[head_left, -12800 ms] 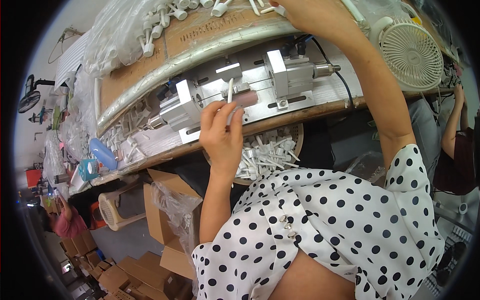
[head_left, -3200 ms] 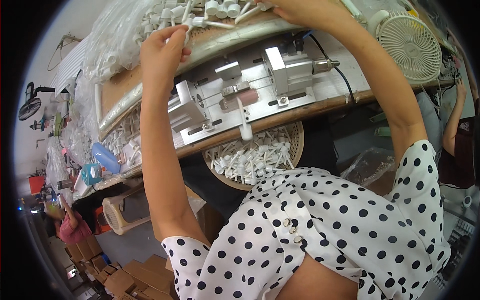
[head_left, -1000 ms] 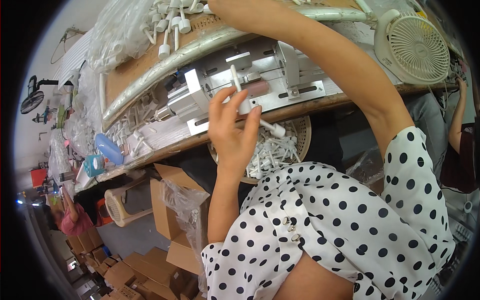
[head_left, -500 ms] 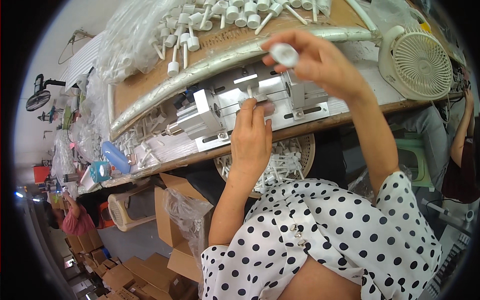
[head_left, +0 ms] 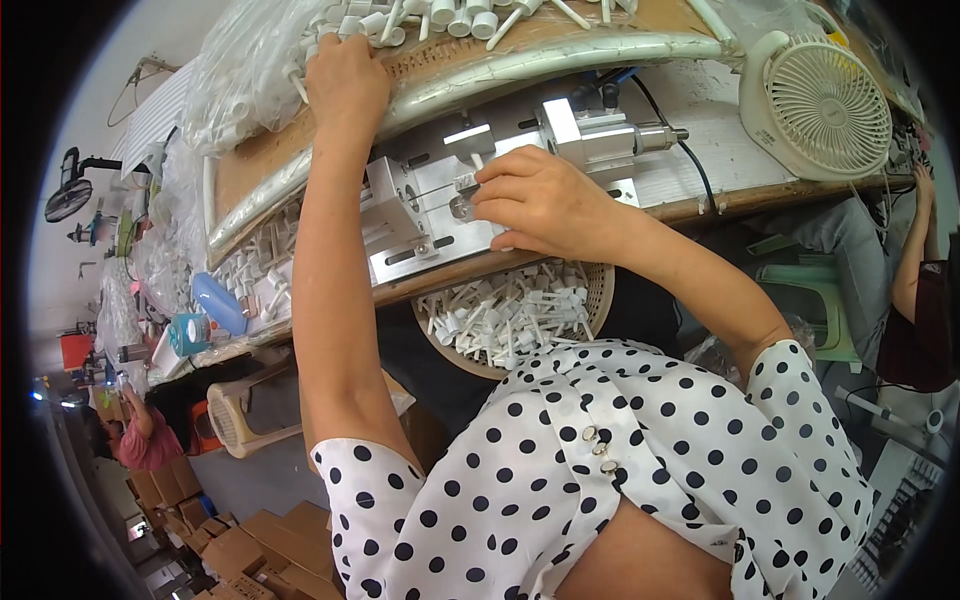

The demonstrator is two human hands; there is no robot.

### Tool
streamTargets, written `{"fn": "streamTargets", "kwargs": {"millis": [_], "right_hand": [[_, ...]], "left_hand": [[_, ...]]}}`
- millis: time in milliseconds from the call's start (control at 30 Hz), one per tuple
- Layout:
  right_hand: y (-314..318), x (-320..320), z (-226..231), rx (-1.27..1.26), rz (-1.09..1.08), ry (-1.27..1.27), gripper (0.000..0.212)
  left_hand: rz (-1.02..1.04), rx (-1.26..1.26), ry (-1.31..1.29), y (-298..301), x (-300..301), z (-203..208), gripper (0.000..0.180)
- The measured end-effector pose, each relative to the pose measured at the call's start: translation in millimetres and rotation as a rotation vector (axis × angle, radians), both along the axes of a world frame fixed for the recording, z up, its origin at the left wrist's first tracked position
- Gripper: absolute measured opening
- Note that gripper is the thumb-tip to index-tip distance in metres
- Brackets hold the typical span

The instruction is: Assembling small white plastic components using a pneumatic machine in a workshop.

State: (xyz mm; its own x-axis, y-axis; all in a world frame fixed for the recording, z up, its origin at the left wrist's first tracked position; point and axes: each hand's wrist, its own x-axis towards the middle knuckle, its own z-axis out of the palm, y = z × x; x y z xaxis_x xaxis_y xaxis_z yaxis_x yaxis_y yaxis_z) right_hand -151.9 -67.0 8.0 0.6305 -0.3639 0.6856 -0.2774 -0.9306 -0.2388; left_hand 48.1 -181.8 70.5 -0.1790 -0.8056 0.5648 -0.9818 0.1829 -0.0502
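Note:
My left hand (head_left: 346, 88) reaches over the padded white rim of the board, its fingertips among the heaped white stemmed plastic caps (head_left: 462, 22); those fingertips are mostly hidden. Bent fingers of my right hand (head_left: 555, 205) close at the centre of a metal clamping fixture (head_left: 395, 200), around a white plastic piece (head_left: 497, 228) that they largely cover. Just beside the fingertips, a white stem (head_left: 476, 160) stands in the fixture under a small metal block. Thin metal rods run toward the fixture's left block.
A round basket (head_left: 603, 300) of white stemmed parts sits below the bench edge. The beige fan (head_left: 825, 110) stands at right, and a black cable (head_left: 690, 150) crosses the bench behind the fixture. Blue bottle (head_left: 218, 303) and plastic bags lie left. Other people are at both sides.
My left hand has left the fixture and gone up-left to the heap. My right hand has come down from above the rim to the fixture with the white piece.

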Motion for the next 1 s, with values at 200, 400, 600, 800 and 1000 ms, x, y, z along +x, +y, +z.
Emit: {"fn": "streamTargets", "kwargs": {"millis": [200,400,600,800,1000], "right_hand": [[4.5,0.3,3.7,-0.024,0.085,0.06,0.027],[-3.5,4.7,-2.8,-0.106,0.074,-0.055,0.024],[-2.3,2.7,-8.0,-0.074,-0.048,0.095,0.029],[-1.5,3.0,18.1,0.1,-0.038,0.219,0.032],[-90.0,-31.0,64.0,-0.321,-0.352,0.133,0.014]], "left_hand": [[-0.112,-0.06,0.17,12.9,1.1,-2.3,0.014],[-0.259,0.156,1.078,50.6,8.0,6.5,0.019],[-0.404,0.354,1.534,92.2,0.7,0.2,0.025],[-0.435,0.386,1.623,141.1,-2.9,-15.3,0.025],[-0.408,0.271,1.356,176.1,-25.0,-42.1,0.026]]}}
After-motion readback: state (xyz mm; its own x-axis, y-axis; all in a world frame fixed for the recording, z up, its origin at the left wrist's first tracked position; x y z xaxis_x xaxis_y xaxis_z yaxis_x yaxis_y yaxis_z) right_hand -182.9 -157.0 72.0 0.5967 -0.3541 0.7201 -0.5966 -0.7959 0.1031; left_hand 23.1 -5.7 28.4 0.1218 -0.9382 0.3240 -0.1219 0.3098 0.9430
